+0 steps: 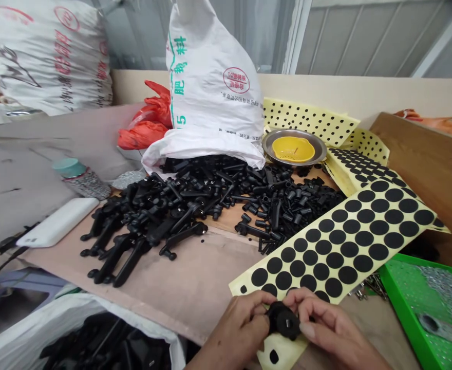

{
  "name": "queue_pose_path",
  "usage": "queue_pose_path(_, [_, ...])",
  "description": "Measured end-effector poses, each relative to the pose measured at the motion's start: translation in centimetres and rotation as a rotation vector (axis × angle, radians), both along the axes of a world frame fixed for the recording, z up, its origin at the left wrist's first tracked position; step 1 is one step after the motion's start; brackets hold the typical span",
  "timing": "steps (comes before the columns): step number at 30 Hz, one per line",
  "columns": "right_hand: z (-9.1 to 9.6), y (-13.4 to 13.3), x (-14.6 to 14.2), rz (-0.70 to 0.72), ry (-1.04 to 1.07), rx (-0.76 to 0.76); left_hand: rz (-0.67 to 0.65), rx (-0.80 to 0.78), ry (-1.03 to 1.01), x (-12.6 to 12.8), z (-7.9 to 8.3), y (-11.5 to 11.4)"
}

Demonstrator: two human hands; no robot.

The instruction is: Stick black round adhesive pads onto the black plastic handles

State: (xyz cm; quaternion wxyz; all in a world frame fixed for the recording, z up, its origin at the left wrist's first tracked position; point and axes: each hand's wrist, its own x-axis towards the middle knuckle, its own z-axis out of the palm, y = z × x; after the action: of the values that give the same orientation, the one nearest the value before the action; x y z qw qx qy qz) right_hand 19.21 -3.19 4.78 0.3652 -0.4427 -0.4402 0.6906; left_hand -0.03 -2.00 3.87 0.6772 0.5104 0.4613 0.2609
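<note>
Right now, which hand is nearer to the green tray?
Right. The right hand is left of the green tray, apart from it; the left hand is farther left, across the black part both hold.

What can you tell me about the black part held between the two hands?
The black part looks like plastic, with a rounded, disc-like end turned toward the camera and bearing a small pale rectangular mark; another dark rounded portion shows behind it. Fingers of the left hand and right hand hold it from both sides, by the sheet of black discs. They partly hide its outline.
</note>
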Motion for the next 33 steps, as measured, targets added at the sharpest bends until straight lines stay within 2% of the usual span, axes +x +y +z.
queue_pose_path(4, [0.3, 0.0, -0.2, -0.005, -0.010, -0.010, -0.006, 0.006, 0.032, -0.1, 0.8, 0.0])
queue_pose_path(10, [-0.1, 0.3, -0.2, 0.013, -0.023, 0.002, 0.006, 0.018, 0.030, -0.1, 0.7, -0.2])
queue_pose_path(17, [-0.1, 0.4, -0.2, 0.020, -0.053, 0.031, 0.002, 0.036, 0.062, -0.2, 2.0, -0.1])
queue_pose_path(24, [0.0, 0.5, -0.6, 0.014, -0.088, 0.068, 0.024, 0.073, 0.008, 0.2, -0.2, -0.3])
queue_pose_path(28, [-0.4, 0.4, -0.6, -0.001, -0.176, 0.109, 0.048, 0.073, 0.029, 0.5, -0.3, -0.5])
queue_pose_path(30, [-0.6, 0.2, -0.8, -0.045, -0.238, 0.171, 0.070, 0.098, 0.072, 0.7, -0.1, -0.6])
queue_pose_path(33, [-0.8, -0.3, -1.4, -0.103, -0.389, 0.340, 0.120, 0.139, 0.109, 0.8, -0.3, -0.9])
